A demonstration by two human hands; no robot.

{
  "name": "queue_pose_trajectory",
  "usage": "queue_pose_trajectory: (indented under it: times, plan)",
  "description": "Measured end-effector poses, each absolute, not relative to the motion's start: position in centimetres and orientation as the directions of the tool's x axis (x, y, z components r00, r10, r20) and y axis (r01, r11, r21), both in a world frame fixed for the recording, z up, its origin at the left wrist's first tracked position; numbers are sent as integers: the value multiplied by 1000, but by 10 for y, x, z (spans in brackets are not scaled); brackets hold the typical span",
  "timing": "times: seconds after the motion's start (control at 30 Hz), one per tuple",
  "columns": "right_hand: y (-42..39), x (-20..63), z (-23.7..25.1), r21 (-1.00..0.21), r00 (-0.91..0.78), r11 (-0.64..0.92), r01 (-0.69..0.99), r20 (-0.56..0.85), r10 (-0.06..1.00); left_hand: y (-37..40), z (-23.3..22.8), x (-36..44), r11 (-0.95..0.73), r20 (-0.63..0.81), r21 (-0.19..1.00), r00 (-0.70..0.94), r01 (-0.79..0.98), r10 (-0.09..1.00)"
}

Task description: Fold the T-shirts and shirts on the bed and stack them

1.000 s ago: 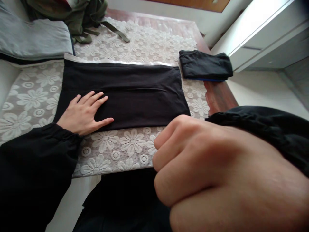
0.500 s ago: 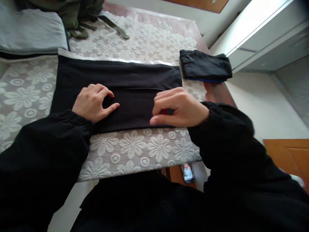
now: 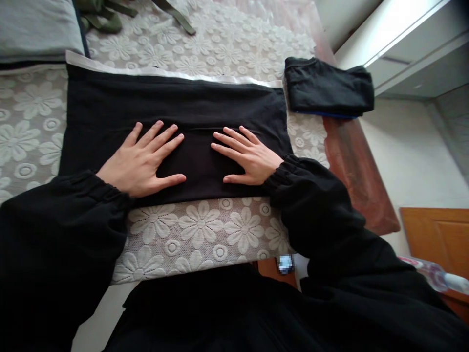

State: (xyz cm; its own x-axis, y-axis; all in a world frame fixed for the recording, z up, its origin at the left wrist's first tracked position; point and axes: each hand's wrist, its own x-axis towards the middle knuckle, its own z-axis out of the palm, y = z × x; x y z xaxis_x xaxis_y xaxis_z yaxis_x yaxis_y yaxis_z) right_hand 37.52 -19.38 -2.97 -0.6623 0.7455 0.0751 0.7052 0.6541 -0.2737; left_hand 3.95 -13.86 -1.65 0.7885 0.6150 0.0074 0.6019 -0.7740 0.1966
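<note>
A black cloth (image 3: pixel 176 102), apparently a folded garment, lies spread across the table with a pale band along its far edge. My left hand (image 3: pixel 141 164) rests flat on its left half, fingers stretched and apart. On the right half lies my right hand (image 3: pixel 249 156), also flat, with its fingers spread and pointing left. Neither hand grips anything. A slight crease runs across the cloth just beyond my fingertips.
Under the cloth is a white floral lace tablecloth (image 3: pixel 203 227) on a reddish wooden table (image 3: pixel 361 176). A folded dark garment (image 3: pixel 328 88) sits at the right. Grey folded fabric (image 3: pixel 38 29) and green straps (image 3: pixel 100 19) are at the far left. A plastic bottle (image 3: pixel 434 276) stands beyond my right sleeve.
Both hands have gone from curled to flat with fingers spread on the black cloth. My right hand has come down onto it. The view has tilted downward a little.
</note>
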Motion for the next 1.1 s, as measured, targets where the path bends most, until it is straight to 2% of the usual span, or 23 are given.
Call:
queue_pose_trajectory:
  times: [0.9, 1.1]
  plan:
    - [-194, 376, -29, -277, -655, 656, 702, 108, 748, -138, -14, 40, -776, 9, 195, 790, 600, 614]
    - [-217, 402, -29, -269, -660, 653, 708, 75, 747, -154, -12, 9, -758, 22, 185, 768, 626, 640]
